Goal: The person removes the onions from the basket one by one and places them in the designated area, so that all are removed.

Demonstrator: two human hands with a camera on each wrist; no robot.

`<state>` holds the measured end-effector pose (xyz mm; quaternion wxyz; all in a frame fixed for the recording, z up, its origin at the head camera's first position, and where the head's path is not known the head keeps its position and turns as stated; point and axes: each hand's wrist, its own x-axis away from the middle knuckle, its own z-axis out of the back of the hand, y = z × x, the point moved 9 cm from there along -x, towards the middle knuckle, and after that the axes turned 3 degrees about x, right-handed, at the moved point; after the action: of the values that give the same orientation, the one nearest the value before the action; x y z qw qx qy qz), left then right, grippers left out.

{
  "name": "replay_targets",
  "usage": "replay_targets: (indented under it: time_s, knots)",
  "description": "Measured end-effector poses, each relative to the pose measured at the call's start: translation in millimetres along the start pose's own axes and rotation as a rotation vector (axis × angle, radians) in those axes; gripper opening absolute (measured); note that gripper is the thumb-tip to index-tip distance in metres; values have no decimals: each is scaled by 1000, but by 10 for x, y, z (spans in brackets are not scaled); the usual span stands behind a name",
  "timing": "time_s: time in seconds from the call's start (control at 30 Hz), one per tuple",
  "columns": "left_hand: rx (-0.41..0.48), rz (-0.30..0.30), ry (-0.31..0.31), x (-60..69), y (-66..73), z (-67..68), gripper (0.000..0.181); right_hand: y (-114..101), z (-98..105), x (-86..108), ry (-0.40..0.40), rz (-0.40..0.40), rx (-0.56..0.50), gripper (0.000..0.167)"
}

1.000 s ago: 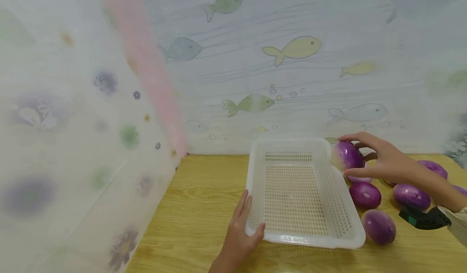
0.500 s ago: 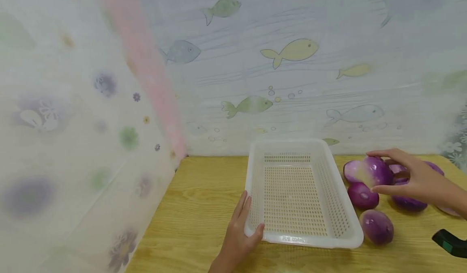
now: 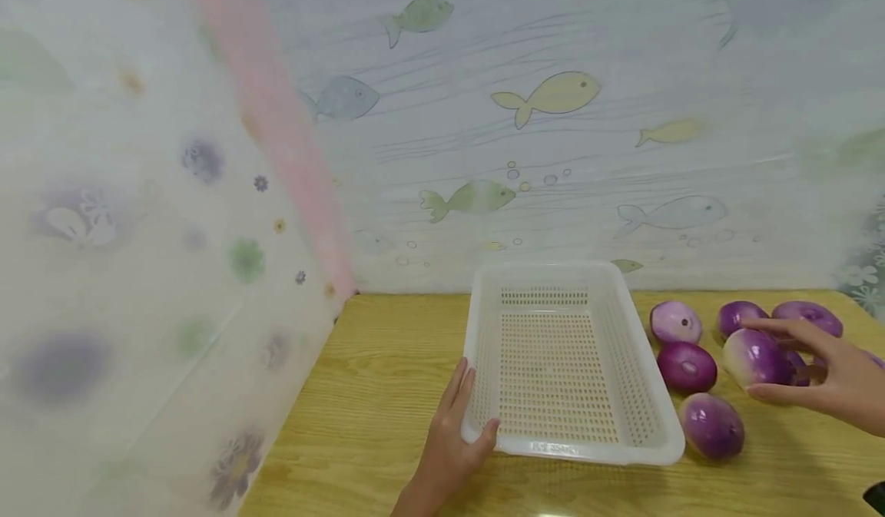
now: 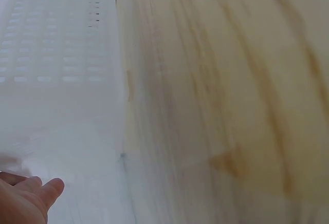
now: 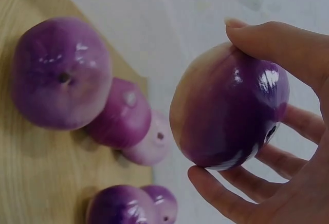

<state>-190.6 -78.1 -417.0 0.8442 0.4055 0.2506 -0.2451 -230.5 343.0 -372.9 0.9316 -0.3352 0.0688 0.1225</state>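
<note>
My right hand (image 3: 840, 371) holds a round, glossy purple vegetable with a cream end (image 3: 757, 357), turnip-like, between thumb and fingers. In the right wrist view the held turnip (image 5: 226, 111) shows a small dark hole near the palm. The white perforated plastic basket (image 3: 660, 452) has nothing in it. At its near left corner my left hand (image 3: 449, 440) grips the rim, thumb over the front edge and fingers along the left side. Several similar turnips lie right of the basket, among them a pale one (image 3: 674, 322), a magenta one (image 3: 687, 367) and a larger one (image 3: 714, 426).
Behind the right hand lie more turnips, one round purple (image 3: 740, 317) and one flatter (image 3: 807, 317). The wood-grain table (image 3: 387, 356) meets a fish-patterned wall covering (image 3: 553, 156) at the back. A flower-patterned covering (image 3: 138, 271) hangs on the left.
The right hand has carried the turnip rightward and down, from the basket's far right corner to over the other turnips. The left hand and the basket have hardly moved.
</note>
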Motion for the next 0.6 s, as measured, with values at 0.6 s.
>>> replay_targets:
  time_s: [0.6]
  knots:
    - [15, 39, -31, 6, -22, -11, 69, 667, -180, 433, 28, -162, 67, 83]
